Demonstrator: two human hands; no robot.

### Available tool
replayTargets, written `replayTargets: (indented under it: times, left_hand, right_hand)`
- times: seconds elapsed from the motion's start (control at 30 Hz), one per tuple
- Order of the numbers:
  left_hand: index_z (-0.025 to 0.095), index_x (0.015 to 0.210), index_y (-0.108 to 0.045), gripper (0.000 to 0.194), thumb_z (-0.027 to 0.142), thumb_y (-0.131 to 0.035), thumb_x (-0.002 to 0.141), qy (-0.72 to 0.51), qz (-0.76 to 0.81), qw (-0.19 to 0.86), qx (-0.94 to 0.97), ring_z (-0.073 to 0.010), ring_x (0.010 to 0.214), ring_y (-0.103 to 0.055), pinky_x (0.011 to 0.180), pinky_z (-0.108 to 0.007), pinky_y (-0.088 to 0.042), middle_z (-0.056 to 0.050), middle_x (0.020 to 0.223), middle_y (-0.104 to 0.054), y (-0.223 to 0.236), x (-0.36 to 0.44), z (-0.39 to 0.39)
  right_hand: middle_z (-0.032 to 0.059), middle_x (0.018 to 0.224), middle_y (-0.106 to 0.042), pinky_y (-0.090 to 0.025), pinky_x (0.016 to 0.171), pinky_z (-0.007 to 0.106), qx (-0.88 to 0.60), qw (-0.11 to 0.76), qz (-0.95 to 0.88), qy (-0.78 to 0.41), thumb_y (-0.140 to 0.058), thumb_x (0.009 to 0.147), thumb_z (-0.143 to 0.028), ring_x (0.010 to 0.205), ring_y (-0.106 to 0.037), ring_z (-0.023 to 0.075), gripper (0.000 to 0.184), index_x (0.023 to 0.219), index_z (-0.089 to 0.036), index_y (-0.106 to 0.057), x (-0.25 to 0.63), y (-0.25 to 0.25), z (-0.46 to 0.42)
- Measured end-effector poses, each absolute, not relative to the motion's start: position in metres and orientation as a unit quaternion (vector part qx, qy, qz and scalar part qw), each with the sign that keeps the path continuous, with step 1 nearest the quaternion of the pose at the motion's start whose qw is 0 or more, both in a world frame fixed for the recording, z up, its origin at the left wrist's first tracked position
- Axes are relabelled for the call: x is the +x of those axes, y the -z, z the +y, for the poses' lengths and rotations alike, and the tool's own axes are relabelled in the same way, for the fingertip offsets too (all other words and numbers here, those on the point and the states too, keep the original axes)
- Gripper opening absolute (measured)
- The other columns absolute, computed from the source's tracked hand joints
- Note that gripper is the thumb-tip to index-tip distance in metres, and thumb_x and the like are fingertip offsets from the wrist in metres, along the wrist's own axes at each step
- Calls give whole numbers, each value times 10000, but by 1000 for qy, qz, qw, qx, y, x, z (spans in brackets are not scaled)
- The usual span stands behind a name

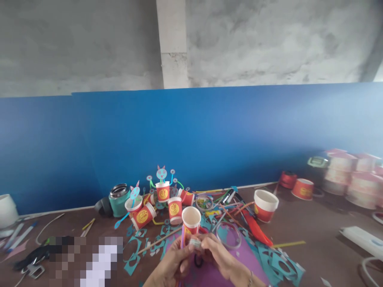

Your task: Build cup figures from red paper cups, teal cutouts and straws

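My left hand [177, 255] and my right hand [216, 252] meet low in the middle, fingers pinched together on a small pale piece [195, 242], its kind too blurred to tell. A thin purple strip [182, 236] rises beside my left fingers; whether they grip it is unclear. Just beyond my fingertips stands a red and white paper cup [191, 218], its open mouth up. Beneath both hands lies a purple sheet [251, 261]. A small dark curved thing [198, 261] shows between my hands, partly hidden.
Decorated paper cups [162, 192], some tipped over, cluster behind the hands near a teal flask [119, 201]. Teal paper scraps [279, 261] litter both sides. Rightward are a stacked cup [265, 205], a clear tape ring [229, 235] and a white glue gun-like tool [363, 240]. A blue partition [191, 135] closes the back.
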State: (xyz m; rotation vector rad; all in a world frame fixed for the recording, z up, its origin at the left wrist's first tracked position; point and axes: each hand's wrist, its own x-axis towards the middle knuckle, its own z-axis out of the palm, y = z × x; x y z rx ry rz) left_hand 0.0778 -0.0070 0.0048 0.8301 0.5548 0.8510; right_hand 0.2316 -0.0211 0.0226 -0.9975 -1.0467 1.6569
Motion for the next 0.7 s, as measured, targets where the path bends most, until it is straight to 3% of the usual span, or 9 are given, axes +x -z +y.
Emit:
replayTargets:
  times: [0.2, 0.37, 0.57, 0.7]
  left_hand:
    - [167, 851, -645, 302, 366, -782, 670, -392, 246, 787, 408, -7, 262, -264, 333, -146, -120, 84, 347, -467, -4, 79, -5]
    - [193, 903, -608, 378, 423, -779, 656, -385, 276, 790, 389, -17, 257, -180, 329, -167, -115, 122, 297, -383, -3, 78, -8]
    - [181, 856, -586, 445, 470, -799, 595, -397, 307, 778, 379, -17, 269, -155, 325, -179, -82, 136, 290, -346, -6, 76, -8]
    - [176, 825, -581, 442, 480, -797, 588, -397, 305, 774, 388, -18, 270, -158, 324, -183, -84, 135, 288, -342, -11, 78, -9]
  right_hand:
    - [-6, 553, -535, -370, 527, 263, -345, 447, -479, -673, -451, 597, -214, 508, -450, 127, 151, 600, -186, -600, 230, -22, -19]
    - [-19, 498, -513, -366, 501, 259, -410, 469, -452, -638, -482, 622, -264, 481, -464, 136, 142, 571, -179, -583, 229, -13, -13]
    - [-37, 526, -492, -331, 513, 235, -347, 441, -459, -689, -548, 697, -396, 486, -433, 103, 243, 629, -167, -592, 232, -15, -16]
    - [-45, 525, -493, -276, 487, 218, -383, 449, -443, -675, -598, 658, -327, 481, -420, 92, 178, 690, -155, -632, 232, -19, -17]
